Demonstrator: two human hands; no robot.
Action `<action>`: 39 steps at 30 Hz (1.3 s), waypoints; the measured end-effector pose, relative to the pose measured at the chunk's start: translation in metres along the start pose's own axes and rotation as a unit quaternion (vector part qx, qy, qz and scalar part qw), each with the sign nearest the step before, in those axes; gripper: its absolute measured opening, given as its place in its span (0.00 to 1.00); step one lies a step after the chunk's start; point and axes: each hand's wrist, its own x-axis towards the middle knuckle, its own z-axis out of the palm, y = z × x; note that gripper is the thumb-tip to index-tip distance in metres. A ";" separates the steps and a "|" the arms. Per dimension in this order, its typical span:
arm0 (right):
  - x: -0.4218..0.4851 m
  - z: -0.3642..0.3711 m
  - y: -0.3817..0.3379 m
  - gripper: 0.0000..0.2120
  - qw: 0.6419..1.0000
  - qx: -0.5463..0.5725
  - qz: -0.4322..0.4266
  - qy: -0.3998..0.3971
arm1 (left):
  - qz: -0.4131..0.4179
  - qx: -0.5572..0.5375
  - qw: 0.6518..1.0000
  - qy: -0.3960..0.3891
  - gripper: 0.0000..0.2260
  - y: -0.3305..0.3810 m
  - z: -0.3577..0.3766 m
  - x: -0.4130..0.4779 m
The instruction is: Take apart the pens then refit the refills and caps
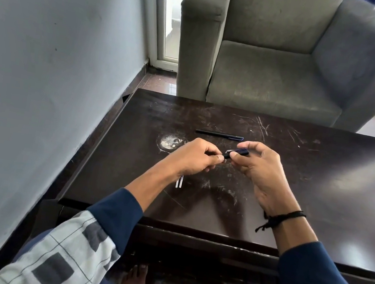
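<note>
My two hands meet just above the scratched dark wooden desk [324, 179] — the left hand [193, 157] is closed around the slim dark pen barrel [226, 155], the right hand [259, 168] pinches the dark blue cap with its silver clip [239, 152]. Beyond them on the desk lies a second slim black capped pen [219, 135]; nearer me, under my left wrist, two thin clear refills [179, 181] rest side by side. I judge these parts light, stiff and smooth — best gripped close to the joint.
</note>
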 end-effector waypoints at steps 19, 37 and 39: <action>0.008 -0.007 -0.003 0.05 0.987 -0.155 -0.044 -0.008 | 0.065 0.143 0.986 0.062 0.08 0.001 0.002 0.000; 0.007 -0.006 -0.006 0.04 0.991 -0.130 -0.028 -0.018 | 0.026 0.194 0.973 0.126 0.10 0.011 0.006 -0.007; 0.008 -0.008 -0.005 0.04 0.990 -0.137 -0.030 -0.019 | 0.037 0.191 0.973 0.127 0.11 0.010 0.008 -0.007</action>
